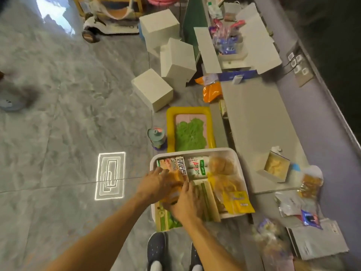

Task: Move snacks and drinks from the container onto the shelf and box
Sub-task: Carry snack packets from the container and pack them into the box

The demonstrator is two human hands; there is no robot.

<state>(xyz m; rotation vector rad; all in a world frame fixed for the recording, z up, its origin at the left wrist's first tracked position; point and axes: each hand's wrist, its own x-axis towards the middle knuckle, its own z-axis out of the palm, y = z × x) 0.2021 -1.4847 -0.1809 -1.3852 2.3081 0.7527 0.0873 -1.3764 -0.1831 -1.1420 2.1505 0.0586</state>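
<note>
- The shelf [259, 118] lies at your right, mostly bare.
- The container [195, 150] sits by your feet, packed full.
- Your left hand [156, 182] and right hand [187, 202] both clasp an orange packet [175, 180] inside it, likely for lifting.

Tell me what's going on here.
A person stands over a white container on the floor, full of snack packets. The right hand grips an orange packet inside it, and the left hand is on the same packet, which is not yet lifted out. The shelf to the right carries an open box with snacks.
</note>
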